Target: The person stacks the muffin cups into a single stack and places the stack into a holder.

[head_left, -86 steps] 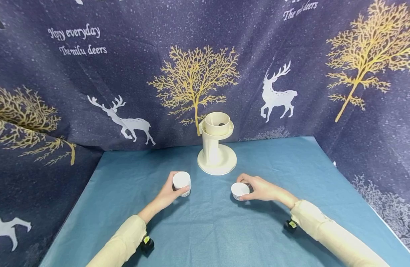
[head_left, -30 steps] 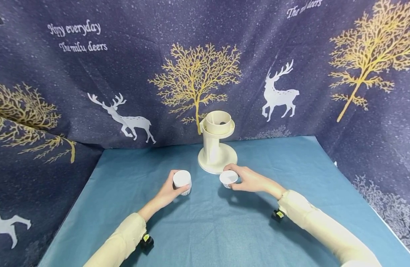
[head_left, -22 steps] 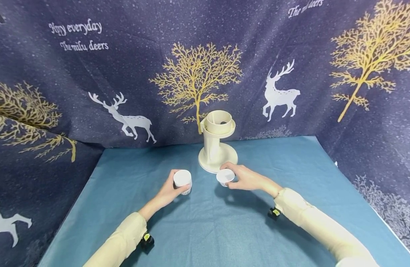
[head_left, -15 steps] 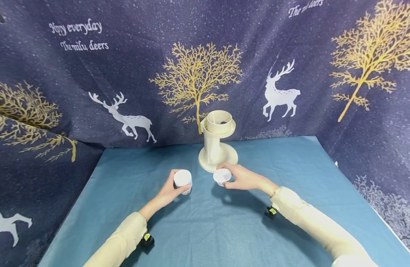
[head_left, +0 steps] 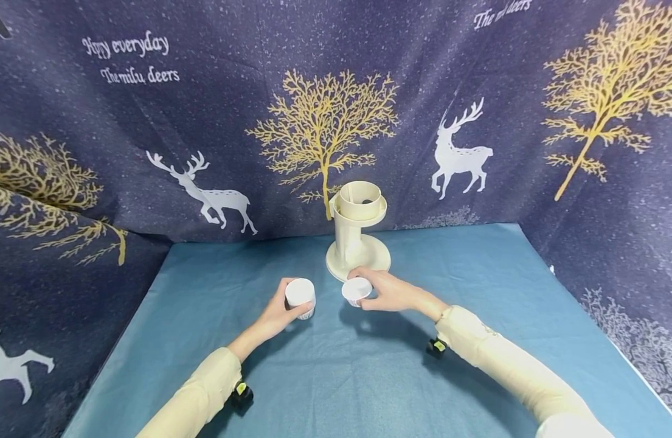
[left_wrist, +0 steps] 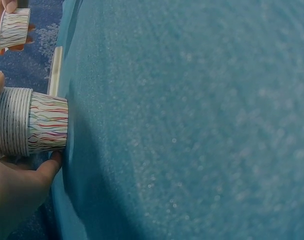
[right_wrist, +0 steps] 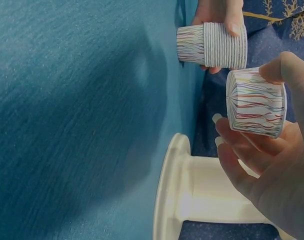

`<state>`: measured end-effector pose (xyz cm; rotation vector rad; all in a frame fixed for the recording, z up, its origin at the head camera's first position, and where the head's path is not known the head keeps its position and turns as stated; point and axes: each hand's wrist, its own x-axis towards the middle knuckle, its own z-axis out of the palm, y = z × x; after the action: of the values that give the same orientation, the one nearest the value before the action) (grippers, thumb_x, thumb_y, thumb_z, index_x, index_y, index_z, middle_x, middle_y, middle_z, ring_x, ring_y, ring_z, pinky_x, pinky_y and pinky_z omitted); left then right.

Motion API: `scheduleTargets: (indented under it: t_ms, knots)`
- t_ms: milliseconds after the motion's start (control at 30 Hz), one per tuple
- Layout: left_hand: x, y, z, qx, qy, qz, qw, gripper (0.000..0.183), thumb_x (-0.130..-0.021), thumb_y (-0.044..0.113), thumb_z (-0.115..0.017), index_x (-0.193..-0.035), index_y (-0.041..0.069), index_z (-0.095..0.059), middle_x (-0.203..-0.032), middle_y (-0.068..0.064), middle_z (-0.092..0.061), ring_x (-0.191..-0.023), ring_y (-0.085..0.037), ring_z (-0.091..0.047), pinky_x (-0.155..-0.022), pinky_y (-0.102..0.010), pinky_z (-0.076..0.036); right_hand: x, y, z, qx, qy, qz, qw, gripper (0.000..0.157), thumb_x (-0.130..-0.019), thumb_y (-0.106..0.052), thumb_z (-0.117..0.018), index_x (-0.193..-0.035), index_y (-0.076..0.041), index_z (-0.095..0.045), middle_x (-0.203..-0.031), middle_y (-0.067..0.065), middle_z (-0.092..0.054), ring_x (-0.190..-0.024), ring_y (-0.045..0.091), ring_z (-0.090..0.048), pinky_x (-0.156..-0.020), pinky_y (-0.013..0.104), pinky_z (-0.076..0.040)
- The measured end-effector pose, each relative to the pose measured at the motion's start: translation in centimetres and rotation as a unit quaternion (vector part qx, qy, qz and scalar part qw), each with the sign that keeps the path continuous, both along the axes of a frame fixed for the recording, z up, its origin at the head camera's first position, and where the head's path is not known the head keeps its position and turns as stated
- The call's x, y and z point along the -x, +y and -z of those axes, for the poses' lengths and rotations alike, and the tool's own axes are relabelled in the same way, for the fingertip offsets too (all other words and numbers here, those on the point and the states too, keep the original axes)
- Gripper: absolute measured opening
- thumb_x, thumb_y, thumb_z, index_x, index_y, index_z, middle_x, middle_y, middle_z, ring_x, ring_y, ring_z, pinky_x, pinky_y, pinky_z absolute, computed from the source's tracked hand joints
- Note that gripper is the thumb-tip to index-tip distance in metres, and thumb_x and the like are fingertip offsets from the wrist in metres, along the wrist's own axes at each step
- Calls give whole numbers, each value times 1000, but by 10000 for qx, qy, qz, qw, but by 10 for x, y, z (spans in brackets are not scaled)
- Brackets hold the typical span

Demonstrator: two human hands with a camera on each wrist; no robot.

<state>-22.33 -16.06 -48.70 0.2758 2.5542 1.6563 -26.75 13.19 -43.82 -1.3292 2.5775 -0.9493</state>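
Observation:
In the head view my left hand (head_left: 274, 317) grips a stack of white paper cups (head_left: 300, 293), its open end up, at the middle of the table. The left wrist view shows the nested rims of the stack (left_wrist: 12, 122) and coloured wavy lines on its lowest cup. My right hand (head_left: 393, 291) pinches a single small paper cup (head_left: 356, 291) of the same pattern between thumb and fingers. That cup (right_wrist: 257, 105) hangs above the cloth, a short way right of the stack. Just behind it stands a cream stand (head_left: 348, 240) with a round base.
The cream stand carries an upright cylinder (head_left: 360, 204) in a ring, with a small dark spot inside. Blue cloth (head_left: 336, 377) covers the table. A dark blue curtain (head_left: 215, 109) with deer and trees hangs behind and along the sides.
My right hand has moved left and slightly away from me with the single cup, closer to the stack and the stand's base. The left hand with the stack has stayed nearly still.

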Motion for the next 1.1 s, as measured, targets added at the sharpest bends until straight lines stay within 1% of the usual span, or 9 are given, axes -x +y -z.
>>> scheduleTargets:
  t_ms: [167, 267, 300, 500, 633, 767, 900, 1000, 1100]
  knots:
    - [0, 0, 1, 49, 3, -47, 10000, 61, -86, 19, -74, -134, 10, -37, -133, -17, -50, -121, -30, -52, -96, -42, -45, 0, -2, 0, 0, -30, -75, 10000, 45, -82, -16, -69, -122, -13, -51, -106, 0, -62, -87, 11, -56, -77, 24, -47]
    - [-2, 2, -2, 138, 9, -108, 9998, 60, -87, 17, -73, -134, 8, -37, -132, -18, -50, -120, -31, -52, -95, -43, -45, 0, -4, 0, 3, 9, -184, 9998, 44, -82, -16, -70, -122, -12, -51, -105, 0, -63, -86, 10, -56, -75, 23, -47]
    - [-4, 3, -5, 159, 12, -123, 9998, 60, -87, 16, -73, -134, 7, -37, -132, -19, -50, -119, -32, -52, -95, -43, -45, 0, -4, 0, 22, 26, -220, 9998, 43, -82, -16, -70, -121, -12, -52, -104, 0, -63, -86, 10, -56, -74, 23, -48]
    - [-19, 9, -33, 201, 33, -73, 9998, 58, -87, 12, -71, -133, 2, -37, -130, -22, -50, -117, -34, -53, -94, -44, -46, 3, -8, -2, 48, 67, -270, 9996, 42, -83, -19, -70, -120, -13, -52, -103, -2, -63, -84, 9, -55, -74, 23, -47]
    - [-22, 10, -40, 199, 4, -22, 9998, 56, -88, 11, -70, -132, 2, -38, -130, -22, -51, -118, -34, -53, -94, -42, -46, 3, -10, -4, 14, 64, -260, 9996, 43, -83, -21, -71, -121, -13, -52, -105, -2, -63, -86, 10, -56, -77, 24, -47]
    - [-20, 10, -36, 208, 11, -25, 9998, 57, -88, 12, -71, -133, 2, -38, -131, -22, -51, -118, -34, -52, -95, -42, -45, 3, -11, -3, -32, 99, -264, 9996, 43, -83, -22, -71, -121, -13, -52, -105, -2, -63, -86, 10, -57, -77, 24, -47]
    - [-12, 7, -19, 198, 51, -97, 9997, 59, -87, 12, -71, -134, 3, -37, -131, -22, -50, -119, -34, -52, -94, -44, -45, 3, -13, -2, -52, 133, -301, 9994, 42, -84, -23, -72, -120, -15, -52, -104, -3, -63, -86, 10, -57, -76, 24, -47]
    - [-5, 4, -6, 198, 72, -134, 9997, 60, -87, 14, -73, -134, 5, -37, -132, -21, -50, -118, -32, -53, -93, -42, -46, 3, -14, -3, -46, 127, -326, 9994, 41, -84, -22, -71, -120, -15, -52, -104, -3, -63, -86, 9, -57, -76, 24, -48]
    - [-1, 2, -1, 119, 80, -80, 9999, 59, -86, 16, -74, -133, 8, -38, -131, -18, -51, -118, -30, -53, -93, -39, -45, 4, -16, -4, -49, 146, -364, 9992, 41, -84, -23, -71, -120, -15, -52, -104, -4, -63, -87, 9, -57, -78, 24, -48]
